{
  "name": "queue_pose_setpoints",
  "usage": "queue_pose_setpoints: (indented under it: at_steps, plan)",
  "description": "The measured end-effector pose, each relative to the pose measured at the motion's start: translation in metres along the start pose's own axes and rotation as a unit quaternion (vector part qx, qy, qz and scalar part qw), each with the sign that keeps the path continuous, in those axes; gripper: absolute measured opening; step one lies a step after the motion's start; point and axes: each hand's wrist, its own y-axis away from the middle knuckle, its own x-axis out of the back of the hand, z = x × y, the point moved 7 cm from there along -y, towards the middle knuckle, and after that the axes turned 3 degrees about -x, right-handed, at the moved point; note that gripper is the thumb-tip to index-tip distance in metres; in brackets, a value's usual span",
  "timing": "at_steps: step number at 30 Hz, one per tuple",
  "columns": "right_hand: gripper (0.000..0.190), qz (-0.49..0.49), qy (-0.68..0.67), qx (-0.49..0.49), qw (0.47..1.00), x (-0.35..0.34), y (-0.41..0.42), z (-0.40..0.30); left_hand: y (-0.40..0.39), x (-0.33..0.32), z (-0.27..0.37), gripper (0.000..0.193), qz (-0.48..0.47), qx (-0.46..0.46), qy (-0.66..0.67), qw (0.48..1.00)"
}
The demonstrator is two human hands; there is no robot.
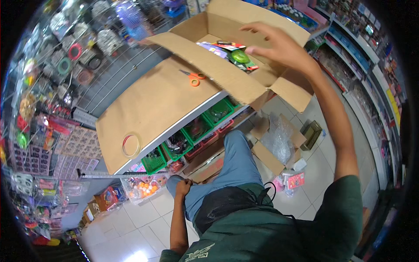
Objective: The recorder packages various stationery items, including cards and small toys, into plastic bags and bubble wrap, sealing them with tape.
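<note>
My right hand (278, 47) is raised over an open cardboard box (226, 24), its fingers apart and holding nothing. Inside the box lie several packaged items, among them a green item on a card (240, 56) and a purple package (212, 49). My left hand (184, 187) rests on my left knee with its fingers curled in, nothing visible in them. Orange-handled scissors (194, 78) lie, blades apart, on the brown-covered shelf top (154, 95), beside the box flap. A roll of clear tape (131, 145) lies at the shelf's near left corner.
Green plastic baskets (196, 127) with goods sit under the shelf top. An opened carton with bubble wrap (278, 140) and a woven-look basket (311, 135) stand on the tiled floor. Packaged goods hang on a wire rack (114, 80) at left; stocked shelves (353, 59) line the right.
</note>
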Motion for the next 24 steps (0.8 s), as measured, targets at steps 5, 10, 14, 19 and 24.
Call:
queue_pose_setpoints:
  at_steps: [5, 10, 14, 19, 24]
  plan:
    - [0.129, -0.423, 0.176, -0.106, 0.883, -0.135, -0.051, 0.082, 0.015, 0.007, -0.002, 0.038, 0.056, 0.018, 0.046, 0.997]
    - [0.13, -0.416, 0.259, -0.089, 0.867, -0.179, -0.058, 0.133, 0.028, 0.009, -0.007, 0.037, 0.1, 0.03, 0.1, 0.989]
    - [0.104, -0.355, 0.225, -0.125, 0.899, -0.169, -0.069, 0.089, 0.035, 0.006, -0.016, 0.037, 0.098, 0.056, 0.121, 0.986]
    - [0.068, -0.237, 0.25, -0.107, 0.933, -0.149, -0.075, 0.101, 0.015, 0.005, -0.008, 0.036, 0.105, 0.009, 0.13, 0.986]
    - [0.034, -0.082, 0.307, -0.045, 0.947, -0.111, -0.099, 0.077, 0.012, 0.003, -0.009, 0.037, 0.093, 0.02, 0.13, 0.987]
